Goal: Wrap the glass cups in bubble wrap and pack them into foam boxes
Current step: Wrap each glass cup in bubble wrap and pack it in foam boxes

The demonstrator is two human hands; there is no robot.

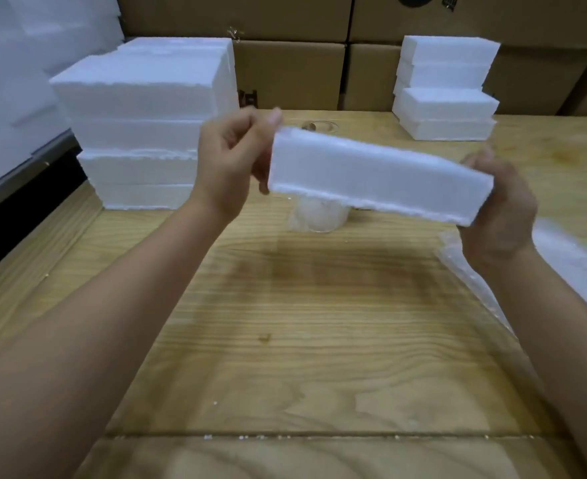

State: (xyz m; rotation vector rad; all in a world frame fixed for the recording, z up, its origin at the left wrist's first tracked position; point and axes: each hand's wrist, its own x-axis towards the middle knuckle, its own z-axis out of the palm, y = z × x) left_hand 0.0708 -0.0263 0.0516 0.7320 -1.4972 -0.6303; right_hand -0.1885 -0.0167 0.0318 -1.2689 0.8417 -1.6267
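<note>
A: Two hands at work; left hand [231,160] pinches the left end of a foam box [371,174], held clear of the wooden table [319,340].
B: Noted; glass cup [319,216], seemingly wrapped, stands beneath, apart from it; right hand [499,205] grips the right end. Suggest: hold level, part any seam gently; edges look crumbly.

The foam box [371,174] I hold is white, matt and grainy, its edges crumbly. My table [302,323] is bare wood, smooth, with plain grain. The bubble wrap [457,267] is clear, glossy plastic. Behind, cartons [285,74] of matt brown cardboard.
</note>
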